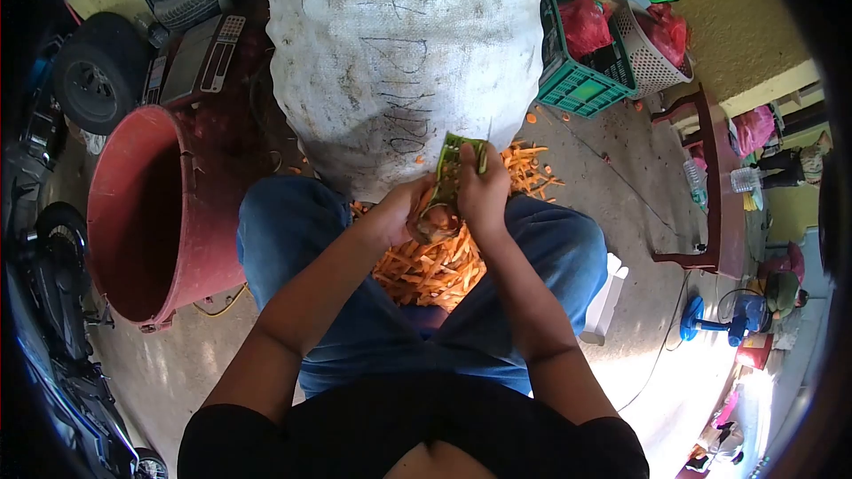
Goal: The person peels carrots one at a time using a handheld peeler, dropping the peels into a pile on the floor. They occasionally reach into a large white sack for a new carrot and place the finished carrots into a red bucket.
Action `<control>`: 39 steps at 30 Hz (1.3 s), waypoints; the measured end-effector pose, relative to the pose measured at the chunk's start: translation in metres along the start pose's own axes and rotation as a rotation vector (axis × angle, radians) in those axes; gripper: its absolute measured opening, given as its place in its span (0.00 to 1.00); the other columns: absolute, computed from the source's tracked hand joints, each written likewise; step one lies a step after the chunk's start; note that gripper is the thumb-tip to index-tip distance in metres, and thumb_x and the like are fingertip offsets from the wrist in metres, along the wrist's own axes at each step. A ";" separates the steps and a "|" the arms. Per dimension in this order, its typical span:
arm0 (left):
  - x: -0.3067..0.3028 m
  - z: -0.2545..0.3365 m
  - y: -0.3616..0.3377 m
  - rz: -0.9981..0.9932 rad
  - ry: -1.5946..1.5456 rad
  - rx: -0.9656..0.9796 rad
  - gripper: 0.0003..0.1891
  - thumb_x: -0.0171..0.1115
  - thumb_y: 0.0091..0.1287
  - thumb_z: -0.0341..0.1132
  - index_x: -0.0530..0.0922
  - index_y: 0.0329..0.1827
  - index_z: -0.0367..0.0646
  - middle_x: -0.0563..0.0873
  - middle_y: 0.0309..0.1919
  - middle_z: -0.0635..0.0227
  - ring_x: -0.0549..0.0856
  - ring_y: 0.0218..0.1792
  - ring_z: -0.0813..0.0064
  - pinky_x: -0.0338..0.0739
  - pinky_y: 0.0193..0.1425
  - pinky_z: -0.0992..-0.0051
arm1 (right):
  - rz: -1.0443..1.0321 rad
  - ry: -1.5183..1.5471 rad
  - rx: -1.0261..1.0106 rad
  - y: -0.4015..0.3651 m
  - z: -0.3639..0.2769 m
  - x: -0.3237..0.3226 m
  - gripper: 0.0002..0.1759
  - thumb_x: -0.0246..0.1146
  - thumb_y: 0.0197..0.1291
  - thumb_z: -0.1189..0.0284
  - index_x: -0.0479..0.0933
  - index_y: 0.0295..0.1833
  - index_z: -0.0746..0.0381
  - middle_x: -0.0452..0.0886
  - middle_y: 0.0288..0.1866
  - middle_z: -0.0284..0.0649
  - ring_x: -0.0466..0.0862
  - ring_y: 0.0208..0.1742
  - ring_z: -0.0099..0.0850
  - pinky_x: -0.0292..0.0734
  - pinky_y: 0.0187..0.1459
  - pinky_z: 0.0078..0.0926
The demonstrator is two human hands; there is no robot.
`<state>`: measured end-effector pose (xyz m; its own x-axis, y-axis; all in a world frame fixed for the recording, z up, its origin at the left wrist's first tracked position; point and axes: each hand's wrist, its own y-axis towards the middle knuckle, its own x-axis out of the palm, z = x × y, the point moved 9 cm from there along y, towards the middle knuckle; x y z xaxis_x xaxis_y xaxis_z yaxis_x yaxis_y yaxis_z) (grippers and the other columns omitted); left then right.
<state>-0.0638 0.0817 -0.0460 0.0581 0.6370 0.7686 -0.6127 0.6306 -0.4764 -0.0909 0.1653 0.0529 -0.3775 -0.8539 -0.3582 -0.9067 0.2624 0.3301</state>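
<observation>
My left hand [401, 210] grips a small brownish root vegetable [437, 227] just above my knees. My right hand [484, 191] holds a green peeler [454, 160] upright against it, thumb on the vegetable. Below both hands a heap of orange peel strips [430, 270] lies on the floor between my legs in blue jeans. More peelings [531, 168] spread to the right of the hands.
A big white woven sack [399, 44] stands right in front of my knees. A large red tub [142, 213] is to my left, tyres [93, 71] and a weighing scale [200, 58] behind it. Green crate [581, 80], white basket [652, 58] and a wooden bench [714, 186] are to the right.
</observation>
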 end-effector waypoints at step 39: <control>-0.012 -0.009 0.003 -0.009 -0.107 -0.053 0.18 0.39 0.65 0.45 0.69 0.46 0.39 0.79 0.35 0.63 0.80 0.32 0.72 0.77 0.37 0.69 | -0.015 -0.061 0.120 0.002 0.012 -0.003 0.11 0.52 0.56 0.70 0.69 0.29 0.69 0.71 0.18 0.46 0.70 0.20 0.30 0.65 0.26 0.29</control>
<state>-0.0593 0.0793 -0.0605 -0.0228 0.5823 0.8126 -0.5702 0.6601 -0.4890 -0.0940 0.1737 0.0437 -0.3713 -0.8304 -0.4155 -0.9269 0.3047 0.2192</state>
